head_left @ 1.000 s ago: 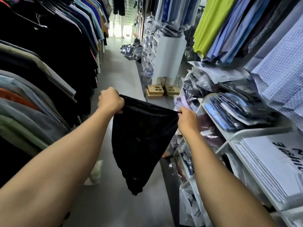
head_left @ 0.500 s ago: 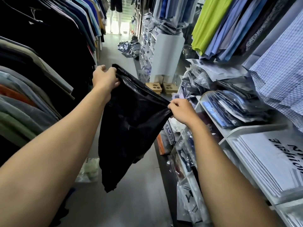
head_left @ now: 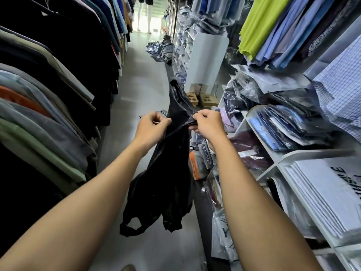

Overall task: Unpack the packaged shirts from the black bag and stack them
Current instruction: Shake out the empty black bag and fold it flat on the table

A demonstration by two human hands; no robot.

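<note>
bag [head_left: 168,173] hangs between my hands, long axis vertical, handles near | left hand [head_left: 151,127], right hand [head_left: 208,124] each pinch its middle, level | shelf [head_left: 289,154] right, right hand nearer

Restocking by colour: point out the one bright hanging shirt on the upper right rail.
The lime-green fabric shirt hanging leftmost in that row; its neighbours are blue, lilac or dark.

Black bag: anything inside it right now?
The black bag hangs limp and flat, pinched by the left hand and the right hand, with no bulge of a package showing. Its plastic is opaque, so the interior itself is hidden.
</note>
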